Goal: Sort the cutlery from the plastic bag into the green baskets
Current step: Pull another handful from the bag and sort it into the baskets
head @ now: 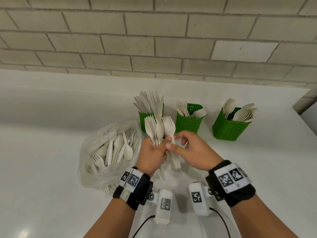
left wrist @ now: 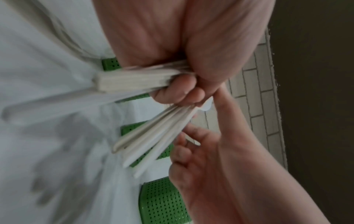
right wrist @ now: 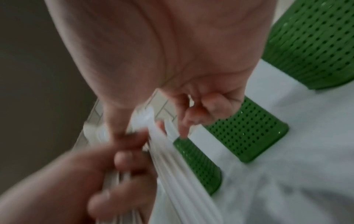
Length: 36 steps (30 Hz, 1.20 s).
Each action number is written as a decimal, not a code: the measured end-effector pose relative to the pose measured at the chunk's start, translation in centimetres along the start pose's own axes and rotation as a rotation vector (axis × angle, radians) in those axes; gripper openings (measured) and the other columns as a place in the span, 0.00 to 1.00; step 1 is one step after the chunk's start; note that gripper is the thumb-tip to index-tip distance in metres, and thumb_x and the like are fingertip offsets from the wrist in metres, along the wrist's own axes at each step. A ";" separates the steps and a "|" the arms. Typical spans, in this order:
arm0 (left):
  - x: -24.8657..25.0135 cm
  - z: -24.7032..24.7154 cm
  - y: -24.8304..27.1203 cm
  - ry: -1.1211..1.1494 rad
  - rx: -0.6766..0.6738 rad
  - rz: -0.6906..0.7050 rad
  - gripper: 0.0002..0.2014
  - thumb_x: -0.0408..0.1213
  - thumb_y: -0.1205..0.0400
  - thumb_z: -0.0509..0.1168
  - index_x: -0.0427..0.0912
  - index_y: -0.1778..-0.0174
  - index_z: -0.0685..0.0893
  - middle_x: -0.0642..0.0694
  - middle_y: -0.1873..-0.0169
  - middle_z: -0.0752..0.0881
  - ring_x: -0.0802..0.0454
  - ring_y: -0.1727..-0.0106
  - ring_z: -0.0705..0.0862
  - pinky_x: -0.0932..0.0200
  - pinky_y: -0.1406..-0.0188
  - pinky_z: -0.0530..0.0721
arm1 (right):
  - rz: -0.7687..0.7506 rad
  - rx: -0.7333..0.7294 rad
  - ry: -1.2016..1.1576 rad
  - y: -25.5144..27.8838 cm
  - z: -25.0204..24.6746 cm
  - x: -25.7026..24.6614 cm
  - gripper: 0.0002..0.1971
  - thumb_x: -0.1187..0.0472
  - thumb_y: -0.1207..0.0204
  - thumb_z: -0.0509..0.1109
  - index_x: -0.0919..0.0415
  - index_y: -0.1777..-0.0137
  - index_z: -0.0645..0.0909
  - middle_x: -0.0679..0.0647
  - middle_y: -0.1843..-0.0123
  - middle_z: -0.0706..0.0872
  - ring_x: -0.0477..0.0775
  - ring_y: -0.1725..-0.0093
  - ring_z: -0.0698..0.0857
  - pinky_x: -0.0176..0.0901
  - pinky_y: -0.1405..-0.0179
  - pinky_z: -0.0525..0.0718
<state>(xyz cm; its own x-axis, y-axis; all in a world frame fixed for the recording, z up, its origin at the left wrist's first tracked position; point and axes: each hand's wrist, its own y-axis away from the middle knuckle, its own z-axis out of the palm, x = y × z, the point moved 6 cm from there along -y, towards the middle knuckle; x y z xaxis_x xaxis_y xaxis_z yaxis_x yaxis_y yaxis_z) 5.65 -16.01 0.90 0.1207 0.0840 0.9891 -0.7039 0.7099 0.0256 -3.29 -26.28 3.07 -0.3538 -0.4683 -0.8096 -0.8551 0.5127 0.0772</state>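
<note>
Two forearms with marker wristbands reach in over the near part of the white bench (head: pixel 42 152), which is bare in front of the wrists. Left hand (head: pixel 151 156) fingers (left wrist: pixel 172 92) clamped round the handles of a cutlery bunch (head: pixel 157 129), forks and a spoon fanned upward. Right hand (head: pixel 190 150) just right of it, thumb and forefinger pinching the neck of a fork stack (head: pixel 172 143) whose handles hang down between the two palms; other right fingers (right wrist: pixel 216 106) loosely curled. Both wrist views blurred.

Left of the left fingers, touching distance, a clear plastic bag (head: pixel 96 167) lies slumped and open on the bench, spoons and forks inside, some fork tines poking out its near edge.

Beyond the fingers, three green baskets in a row: knife basket (head: pixel 145 121) directly behind the held bunch and partly hidden by it, fork basket (head: pixel 188 124) just right, spoon basket (head: pixel 228 129) farther right, gaps between all three. Bench's right edge runs close past the spoon basket. Open white surface far left of the hands. Tiled wall (head: pixel 154 40) closes the back.
</note>
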 end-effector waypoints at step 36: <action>0.2 0.6 -0.2 0.188 -0.141 -0.128 0.20 0.25 0.26 0.73 0.40 0.39 0.85 0.47 0.55 0.93 0.60 0.81 0.74 0.69 0.88 0.65 | -0.086 -0.339 0.116 -0.7 4.1 3.3 0.16 0.49 0.19 0.56 0.54 0.41 0.81 0.51 0.49 0.88 0.42 0.57 0.84 0.45 0.50 0.84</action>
<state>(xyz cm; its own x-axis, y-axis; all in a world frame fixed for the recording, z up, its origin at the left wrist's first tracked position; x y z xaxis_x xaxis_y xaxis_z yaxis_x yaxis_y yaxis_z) 5.38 -16.55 1.22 0.3396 0.1058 0.9346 -0.5712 0.8126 0.1155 -2.33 -25.21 -2.04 -0.2995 -0.5873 -0.7519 -0.9536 0.2093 0.2164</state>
